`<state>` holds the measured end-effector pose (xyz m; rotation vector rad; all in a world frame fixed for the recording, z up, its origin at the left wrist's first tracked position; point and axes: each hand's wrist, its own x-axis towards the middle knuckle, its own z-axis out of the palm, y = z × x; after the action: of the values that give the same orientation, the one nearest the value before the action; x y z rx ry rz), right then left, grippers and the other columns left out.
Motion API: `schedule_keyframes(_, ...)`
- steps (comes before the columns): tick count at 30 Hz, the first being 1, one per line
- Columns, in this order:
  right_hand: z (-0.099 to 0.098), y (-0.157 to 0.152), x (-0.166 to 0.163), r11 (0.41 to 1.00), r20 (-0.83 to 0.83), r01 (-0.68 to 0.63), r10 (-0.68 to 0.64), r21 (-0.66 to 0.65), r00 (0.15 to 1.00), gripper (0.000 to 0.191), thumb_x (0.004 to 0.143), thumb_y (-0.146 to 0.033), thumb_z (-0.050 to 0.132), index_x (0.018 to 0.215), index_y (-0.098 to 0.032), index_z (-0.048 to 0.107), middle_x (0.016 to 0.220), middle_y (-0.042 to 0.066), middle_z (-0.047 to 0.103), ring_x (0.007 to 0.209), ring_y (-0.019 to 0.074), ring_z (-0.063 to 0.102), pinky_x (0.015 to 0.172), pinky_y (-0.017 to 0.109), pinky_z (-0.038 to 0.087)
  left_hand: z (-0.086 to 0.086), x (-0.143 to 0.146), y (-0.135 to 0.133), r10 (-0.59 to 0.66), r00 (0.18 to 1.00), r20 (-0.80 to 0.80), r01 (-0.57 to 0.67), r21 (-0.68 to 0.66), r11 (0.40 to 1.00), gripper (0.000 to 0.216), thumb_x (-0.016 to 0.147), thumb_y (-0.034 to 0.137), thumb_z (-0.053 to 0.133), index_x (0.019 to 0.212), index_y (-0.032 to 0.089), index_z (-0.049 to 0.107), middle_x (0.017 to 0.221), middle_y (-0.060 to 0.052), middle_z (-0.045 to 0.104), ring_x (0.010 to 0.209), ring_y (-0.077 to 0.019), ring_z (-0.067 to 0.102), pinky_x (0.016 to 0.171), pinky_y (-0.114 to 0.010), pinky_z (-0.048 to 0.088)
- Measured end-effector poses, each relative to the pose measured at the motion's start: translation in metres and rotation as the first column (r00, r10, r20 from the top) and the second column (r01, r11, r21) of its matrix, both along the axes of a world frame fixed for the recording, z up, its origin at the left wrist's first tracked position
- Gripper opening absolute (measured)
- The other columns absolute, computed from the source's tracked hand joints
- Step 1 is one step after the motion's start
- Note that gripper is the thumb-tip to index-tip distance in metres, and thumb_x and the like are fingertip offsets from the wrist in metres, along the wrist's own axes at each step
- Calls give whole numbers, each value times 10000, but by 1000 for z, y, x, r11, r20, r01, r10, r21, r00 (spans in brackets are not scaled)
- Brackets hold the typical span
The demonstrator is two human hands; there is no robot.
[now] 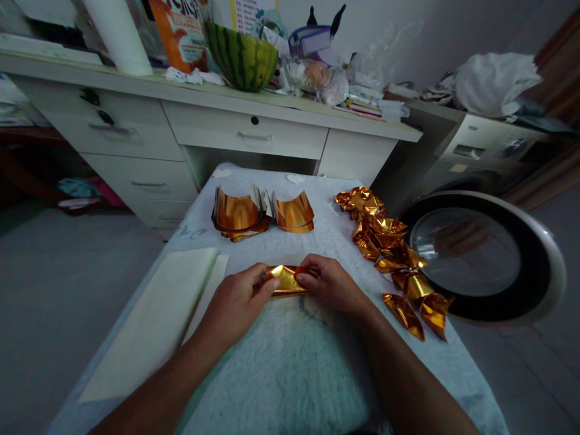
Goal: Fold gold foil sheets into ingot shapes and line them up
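My left hand (238, 299) and my right hand (330, 281) both pinch one folded piece of gold foil paper (286, 280), which lies low over the white cloth-covered table (290, 362). The left fingers grip its left end, the right fingers its right end. Beyond the hands lie two curled stacks of flat gold foil sheets (260, 212). To the right runs a row of several folded gold foil pieces (392, 254), from the table's far right down to near my right forearm.
A pale cream sheet stack (158, 320) lies at the table's left. An open washing machine door (480, 257) juts in at the right. Behind stands a white desk with drawers (203, 133), bearing a cut watermelon (240, 57) and clutter.
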<state>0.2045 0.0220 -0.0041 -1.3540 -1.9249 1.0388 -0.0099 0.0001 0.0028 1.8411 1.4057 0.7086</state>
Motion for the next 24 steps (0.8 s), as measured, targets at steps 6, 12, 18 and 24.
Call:
schedule_keyframes(6, -9, 2, -9, 986, 21, 155, -156, 57, 987, 117, 838, -309, 649, 918, -227, 623, 734, -17, 616, 662, 156, 549, 623, 269, 398, -8, 0, 4, 103, 957, -270, -86, 72, 994, 164, 905, 324, 472, 808, 242, 576, 726, -11, 673, 668, -209, 633, 597, -288, 365)
schedule_keyframes(12, -17, 6, -14, 916, 248, 226, -315, 331, 916, 374, 795, -297, 670, 1145, -174, 620, 1132, 118, 598, 1051, 286, 512, 944, 429, 405, -15, 0, 7, 120, 907, -403, -19, 246, 969, 63, 865, 249, 523, 845, 223, 577, 872, -58, 646, 851, -260, 604, 745, -357, 436)
schedule_keyframes(18, -21, 5, -18, 920, 417, 184, -326, 345, 848, 439, 817, -377, 650, 1208, -180, 619, 1258, 133, 560, 1103, 332, 464, 959, 485, 370, -23, 1, 9, 210, 892, -400, -50, 375, 926, 375, 834, 225, 551, 1207, 181, 561, 1241, -140, 578, 1141, -333, 508, 982, -477, 419)
schedule_keyframes(24, -18, 3, -20, 926, 429, 170, -312, 337, 848, 380, 830, -336, 645, 1182, -193, 624, 1246, 113, 564, 1103, 304, 466, 959, 451, 365, -22, 3, 9, 170, 868, -466, -33, 288, 957, 390, 883, 237, 495, 1259, 168, 571, 1341, -143, 546, 1221, -346, 468, 990, -512, 424)
